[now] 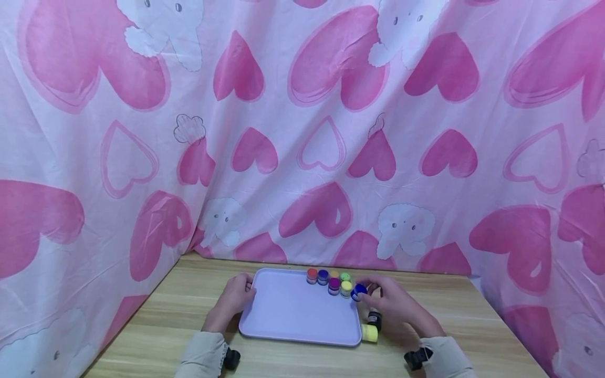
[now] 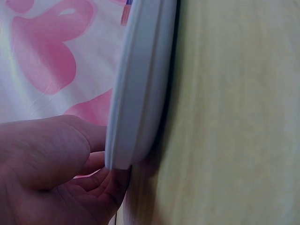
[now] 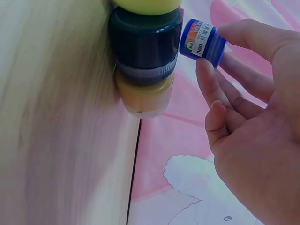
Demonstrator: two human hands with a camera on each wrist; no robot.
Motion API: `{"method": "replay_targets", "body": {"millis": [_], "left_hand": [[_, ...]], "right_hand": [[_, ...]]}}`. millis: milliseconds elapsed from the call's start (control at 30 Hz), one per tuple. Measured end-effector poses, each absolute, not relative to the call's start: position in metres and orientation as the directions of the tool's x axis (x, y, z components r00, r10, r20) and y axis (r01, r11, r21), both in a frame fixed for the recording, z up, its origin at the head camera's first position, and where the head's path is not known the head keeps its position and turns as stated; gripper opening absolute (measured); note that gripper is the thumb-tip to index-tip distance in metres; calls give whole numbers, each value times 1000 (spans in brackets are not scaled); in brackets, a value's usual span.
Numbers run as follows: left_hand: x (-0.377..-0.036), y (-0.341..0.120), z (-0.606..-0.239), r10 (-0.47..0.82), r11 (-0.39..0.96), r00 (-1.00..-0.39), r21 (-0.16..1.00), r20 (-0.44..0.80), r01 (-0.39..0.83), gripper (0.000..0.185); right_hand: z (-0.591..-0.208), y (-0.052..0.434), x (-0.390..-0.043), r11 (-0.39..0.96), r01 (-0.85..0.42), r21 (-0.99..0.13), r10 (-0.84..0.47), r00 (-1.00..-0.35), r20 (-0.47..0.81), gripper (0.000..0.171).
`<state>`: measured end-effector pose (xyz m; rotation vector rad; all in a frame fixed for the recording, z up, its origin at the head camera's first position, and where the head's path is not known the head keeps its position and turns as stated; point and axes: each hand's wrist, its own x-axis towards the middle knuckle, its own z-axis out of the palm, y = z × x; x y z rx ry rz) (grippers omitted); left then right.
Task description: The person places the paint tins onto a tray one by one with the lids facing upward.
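Note:
A lilac tray (image 1: 298, 310) lies on the table. At its left edge my left hand (image 1: 239, 291) grips the rim, thumb at the top and fingers at the underside in the left wrist view. My right hand (image 1: 389, 296) pinches a small blue paint jar (image 3: 199, 41) between thumb and fingers, over the tray's right edge. Several paint jars stand in the tray's far right corner, among them a red-orange jar (image 1: 312, 276), a purple-blue jar (image 1: 323, 277), a magenta jar (image 1: 334, 286), a yellow jar (image 1: 346, 288) and a green-lidded jar (image 1: 345, 276).
Right of the tray, a black jar (image 1: 374, 319) and a larger-looking yellow jar (image 1: 370, 333) are on the wooden table (image 1: 293, 362). An orange jar (image 3: 145, 96) shows beyond the black one in the right wrist view. A pink heart-patterned curtain (image 1: 321, 157) hangs behind the table.

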<state>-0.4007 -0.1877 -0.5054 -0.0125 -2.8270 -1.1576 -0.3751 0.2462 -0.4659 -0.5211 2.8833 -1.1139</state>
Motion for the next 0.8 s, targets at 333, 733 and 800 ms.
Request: {"method": "replay_targets", "body": {"millis": [333,733,800], "left_hand": [[-398,-187,-504,-27,711,-996,702,89,44,24],[-397,-186,-504,-32,710,-996,704,84,36,22],[-397,-186,-503,-34,710,-996,704,84,35,22]], "right_hand": [[-467,231,-380,670,-297,-680,-271,-951,148,40],[-460,212,-391,689,-359,-629,-321,-930,180,37],[-460,210,-393,683,-388,-619,-344,-918,196,37]]}}
